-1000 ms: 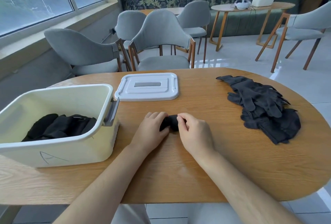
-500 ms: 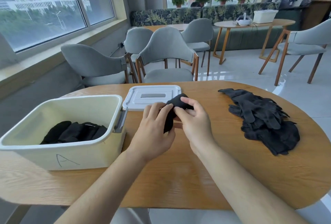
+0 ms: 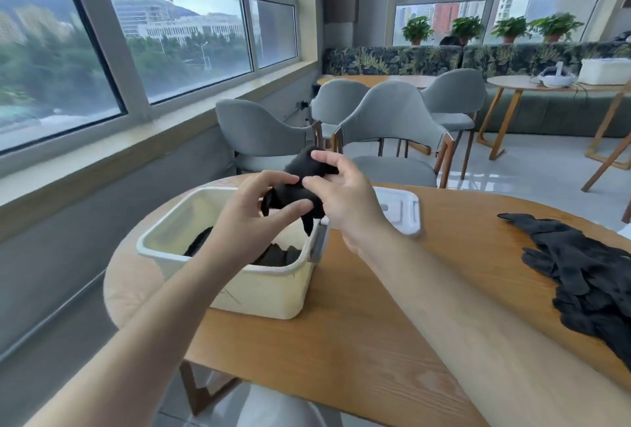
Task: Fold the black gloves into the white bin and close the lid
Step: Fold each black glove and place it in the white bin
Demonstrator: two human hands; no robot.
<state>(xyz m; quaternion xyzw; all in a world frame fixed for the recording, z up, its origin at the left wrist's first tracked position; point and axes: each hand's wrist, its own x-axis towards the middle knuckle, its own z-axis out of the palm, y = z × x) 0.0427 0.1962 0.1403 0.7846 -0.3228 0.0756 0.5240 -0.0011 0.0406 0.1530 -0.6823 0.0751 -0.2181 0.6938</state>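
Both hands hold a folded glove in the air over the bin's far right corner, the left hand pinching it from 9 o'clock and the right hand from 3 o'clock. The bin stands open on the table with packed gloves inside, and the lid lies flat at its 2 o'clock, partly behind the right hand. A loose pile lies at 4 o'clock from the hands, near the table's right edge; chairs stand at 12 o'clock.
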